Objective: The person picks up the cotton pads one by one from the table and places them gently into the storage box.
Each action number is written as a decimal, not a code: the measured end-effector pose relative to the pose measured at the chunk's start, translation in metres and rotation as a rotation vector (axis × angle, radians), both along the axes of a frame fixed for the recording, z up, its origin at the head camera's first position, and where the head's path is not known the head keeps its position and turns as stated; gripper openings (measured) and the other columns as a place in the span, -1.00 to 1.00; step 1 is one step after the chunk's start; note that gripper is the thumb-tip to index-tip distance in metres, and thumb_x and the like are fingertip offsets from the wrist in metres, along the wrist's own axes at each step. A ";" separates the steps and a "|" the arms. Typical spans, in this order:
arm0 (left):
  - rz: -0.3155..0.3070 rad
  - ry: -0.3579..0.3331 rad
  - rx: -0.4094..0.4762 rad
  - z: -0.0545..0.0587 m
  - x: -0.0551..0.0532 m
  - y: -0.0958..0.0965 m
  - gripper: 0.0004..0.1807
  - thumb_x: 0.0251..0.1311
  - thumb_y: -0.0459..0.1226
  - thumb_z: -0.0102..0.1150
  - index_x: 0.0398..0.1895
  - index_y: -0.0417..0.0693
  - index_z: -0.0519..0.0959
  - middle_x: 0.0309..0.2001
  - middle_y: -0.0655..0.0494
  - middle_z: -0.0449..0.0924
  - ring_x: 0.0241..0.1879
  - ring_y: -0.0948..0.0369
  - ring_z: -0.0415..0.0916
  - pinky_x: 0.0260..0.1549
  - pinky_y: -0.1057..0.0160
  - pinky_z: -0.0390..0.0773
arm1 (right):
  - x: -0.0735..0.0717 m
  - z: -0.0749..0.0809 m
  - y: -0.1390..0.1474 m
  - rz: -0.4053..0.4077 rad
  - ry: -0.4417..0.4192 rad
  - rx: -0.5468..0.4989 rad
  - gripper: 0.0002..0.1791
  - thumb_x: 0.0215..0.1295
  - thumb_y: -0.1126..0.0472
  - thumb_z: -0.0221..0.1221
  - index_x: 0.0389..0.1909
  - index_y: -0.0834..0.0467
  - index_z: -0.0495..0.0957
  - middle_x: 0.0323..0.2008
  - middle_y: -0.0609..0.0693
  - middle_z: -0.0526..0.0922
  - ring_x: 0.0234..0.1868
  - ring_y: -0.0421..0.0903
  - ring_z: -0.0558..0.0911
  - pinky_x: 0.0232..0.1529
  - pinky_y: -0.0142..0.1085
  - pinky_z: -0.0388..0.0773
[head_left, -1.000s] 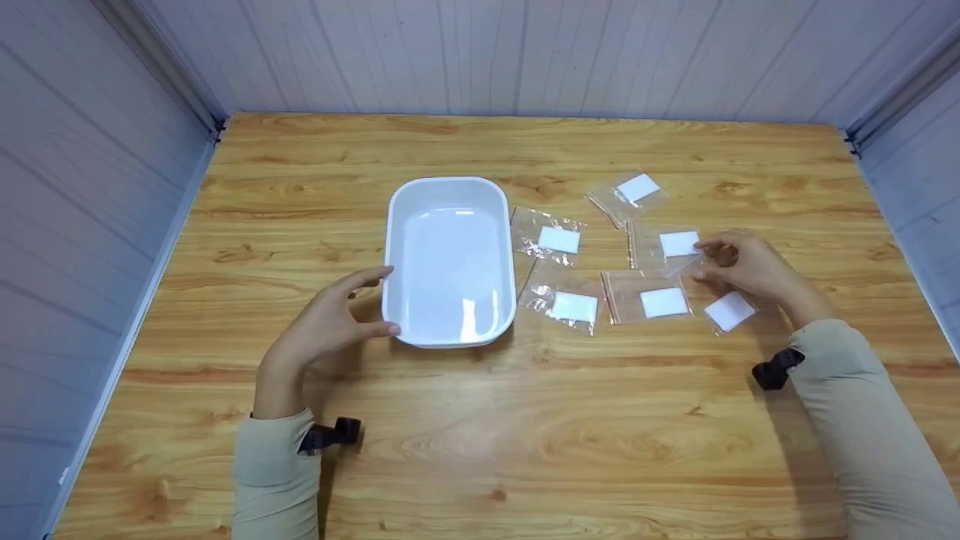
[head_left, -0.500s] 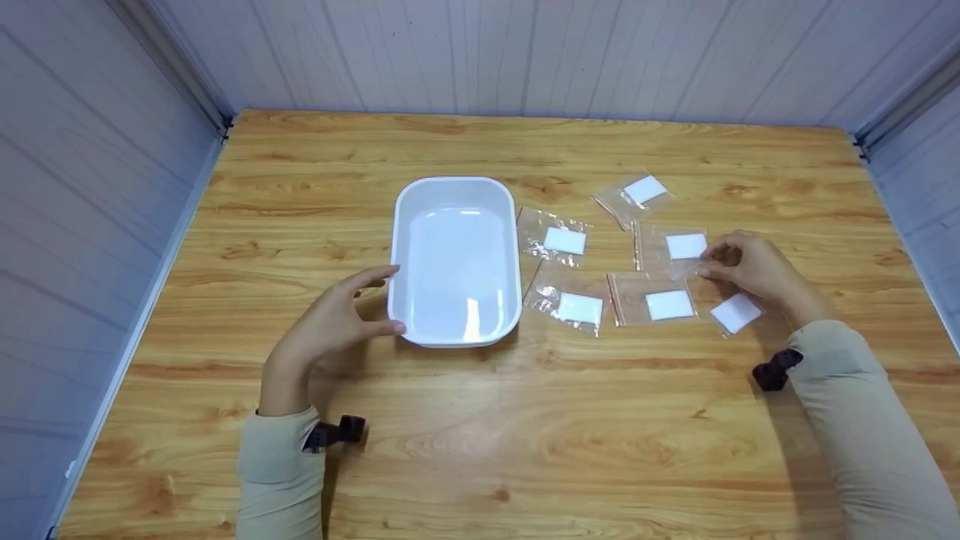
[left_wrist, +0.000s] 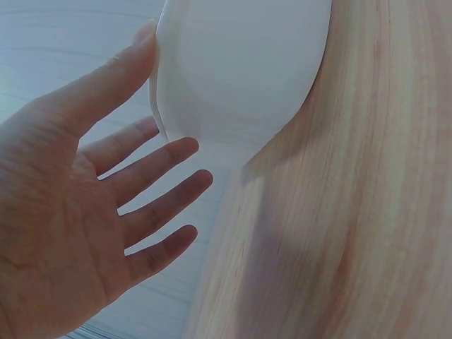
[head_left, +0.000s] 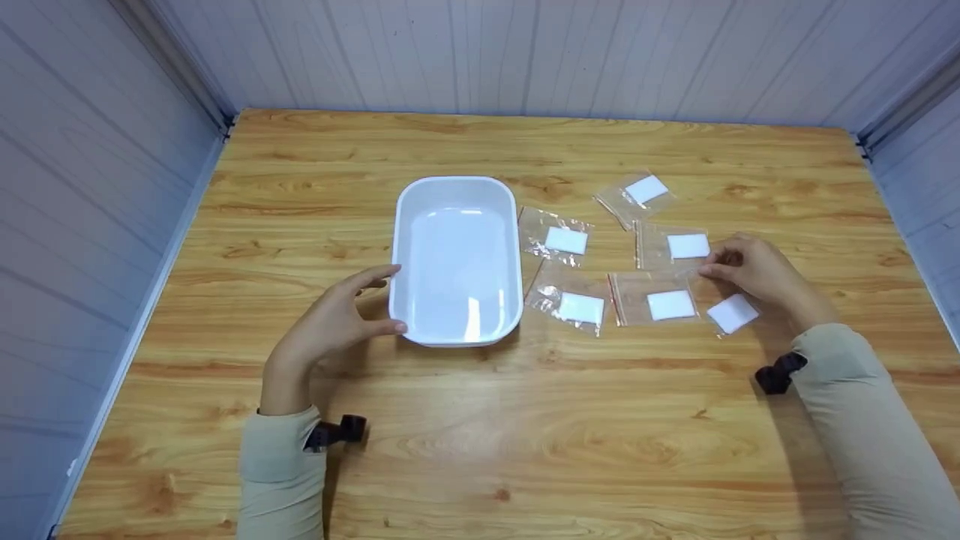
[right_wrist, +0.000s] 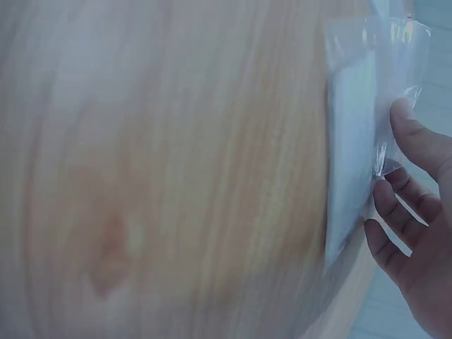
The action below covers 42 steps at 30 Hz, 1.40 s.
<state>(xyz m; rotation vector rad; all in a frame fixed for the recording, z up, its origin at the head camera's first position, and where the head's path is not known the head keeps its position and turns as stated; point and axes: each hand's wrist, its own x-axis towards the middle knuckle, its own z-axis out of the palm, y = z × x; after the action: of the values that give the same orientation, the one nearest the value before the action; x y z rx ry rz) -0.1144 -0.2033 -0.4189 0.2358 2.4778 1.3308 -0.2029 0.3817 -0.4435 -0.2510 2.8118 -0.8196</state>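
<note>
In the head view my left hand [head_left: 322, 330] is at the near left side of a white rectangular tub [head_left: 456, 262], thumb and index fingertip at its rim. The left wrist view shows the other fingers extended beside the tub's wall. My right hand [head_left: 759, 276] pinches the clear film of a small zip bag between thumb and fingers. That bag's white rectangular piece [head_left: 733, 313] lies just below the hand. In the right wrist view the bag [right_wrist: 353, 127] stands close over the wood, its film at my thumb.
Several similar zip bags with white pieces lie between tub and right hand, among them a far bag [head_left: 646, 189], a middle bag [head_left: 671, 304] and one beside the tub [head_left: 566, 240]. The wooden table [head_left: 495, 435] is bounded by pale panel walls [head_left: 495, 56].
The head view has shifted slightly. My right index finger has come down toward the thumb on the bag's film. My left hand stays at the tub.
</note>
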 end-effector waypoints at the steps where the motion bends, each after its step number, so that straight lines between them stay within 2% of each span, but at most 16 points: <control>1: -0.001 0.000 -0.001 0.000 0.000 0.000 -0.08 -0.01 -0.08 0.54 0.46 0.11 0.32 0.41 -0.05 0.30 0.40 -0.07 0.17 0.35 -0.21 0.12 | 0.000 0.000 0.001 -0.007 0.001 -0.008 -0.71 0.35 0.06 0.27 -0.25 0.25 0.64 -0.26 0.09 0.56 -0.26 -0.03 0.46 -0.33 -0.38 0.37; 5: 0.000 0.000 -0.010 0.001 0.000 0.000 -0.08 -0.01 -0.08 0.54 0.46 0.11 0.32 0.41 -0.05 0.30 0.40 -0.07 0.17 0.35 -0.22 0.11 | 0.003 0.003 0.003 -0.016 0.010 -0.026 -0.67 0.37 0.04 0.24 -0.18 0.28 0.62 -0.23 0.14 0.64 -0.25 -0.06 0.53 -0.34 -0.48 0.42; 13: -0.008 0.004 -0.016 0.000 0.000 0.000 -0.08 0.00 -0.08 0.53 0.47 0.11 0.31 0.41 -0.07 0.30 0.40 -0.08 0.17 0.34 -0.23 0.12 | 0.015 0.014 0.006 -0.059 0.055 -0.051 -0.72 0.40 0.12 0.22 -0.12 0.28 0.61 -0.24 0.16 0.65 -0.32 -0.18 0.54 -0.42 -0.46 0.46; 20: -0.004 0.008 -0.016 -0.001 0.000 -0.001 -0.08 0.00 -0.06 0.53 0.46 0.11 0.32 0.40 -0.07 0.31 0.40 -0.08 0.17 0.35 -0.22 0.11 | 0.027 0.027 0.005 -0.068 0.094 -0.065 -0.64 0.39 0.06 0.24 -0.02 0.27 0.64 -0.21 0.19 0.67 -0.33 -0.30 0.51 -0.40 -0.50 0.45; 24: -0.008 0.012 -0.017 -0.001 0.000 -0.002 -0.08 0.00 -0.06 0.53 0.46 0.11 0.32 0.39 -0.07 0.31 0.40 -0.08 0.18 0.34 -0.22 0.13 | 0.035 0.033 0.004 -0.080 0.136 -0.102 -0.65 0.38 0.06 0.25 -0.01 0.26 0.67 -0.26 0.00 0.70 -0.32 -0.35 0.51 -0.45 -0.51 0.46; 28: -0.008 0.008 -0.015 -0.002 0.000 -0.001 -0.08 0.00 -0.05 0.53 0.46 0.11 0.31 0.40 -0.07 0.30 0.40 -0.08 0.18 0.34 -0.23 0.12 | 0.043 0.036 0.002 -0.085 0.196 -0.168 -0.70 0.35 0.13 0.28 -0.06 0.28 0.68 -0.32 -0.22 0.70 -0.32 -0.36 0.54 -0.40 -0.56 0.44; 36: -0.001 -0.018 -0.025 -0.001 0.000 -0.001 -0.08 0.00 -0.01 0.51 0.47 0.17 0.30 0.42 -0.08 0.28 0.42 -0.11 0.13 0.35 -0.25 0.09 | 0.055 0.042 -0.005 -0.073 0.317 -0.243 -0.76 0.33 0.17 0.30 -0.13 0.27 0.69 -0.33 -0.07 0.72 -0.31 -0.34 0.55 -0.27 -0.59 0.37; 42: 0.008 -0.025 -0.036 0.000 0.001 -0.001 -0.07 -0.02 0.05 0.51 0.46 0.21 0.31 0.41 -0.03 0.29 0.43 -0.07 0.13 0.36 -0.24 0.08 | 0.060 0.048 -0.016 -0.047 0.413 -0.275 -0.84 0.29 0.31 0.31 -0.17 0.30 0.69 -0.35 -0.26 0.68 -0.33 -0.34 0.56 -0.28 -0.59 0.40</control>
<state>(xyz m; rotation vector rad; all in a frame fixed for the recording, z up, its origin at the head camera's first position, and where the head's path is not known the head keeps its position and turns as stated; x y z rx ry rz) -0.1134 -0.2042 -0.4184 0.2006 2.4822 1.2836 -0.1426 0.3660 -0.3952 -0.4434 3.0787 -1.3010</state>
